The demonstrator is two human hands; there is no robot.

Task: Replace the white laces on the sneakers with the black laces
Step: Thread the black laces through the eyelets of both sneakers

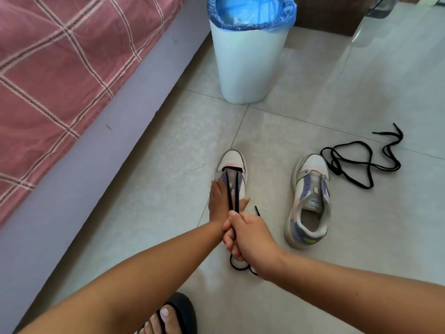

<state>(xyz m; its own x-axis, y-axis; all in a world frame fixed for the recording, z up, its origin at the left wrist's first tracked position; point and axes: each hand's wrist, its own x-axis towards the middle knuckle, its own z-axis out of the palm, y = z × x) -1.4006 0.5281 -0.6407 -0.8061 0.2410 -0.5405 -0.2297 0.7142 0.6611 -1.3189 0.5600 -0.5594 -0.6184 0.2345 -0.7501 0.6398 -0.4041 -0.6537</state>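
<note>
Black lace (237,189) threaded through lowest eyelets of left sneaker (231,169) on floor tiles (144,189), both strands gripped taut in right hand (250,235). Left hand (218,203) pressing sneaker's side, fingers fairly straight. Second black lace (361,160) loose beside unlaced right sneaker (309,198).

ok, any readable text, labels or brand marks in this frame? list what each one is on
Tongue label of the right-hand sneaker: printed lines are there, too small and blurred to read.
Left-hand sneaker, bin, bedspread: no text visible.
Nothing else in view carries lettering.
</note>
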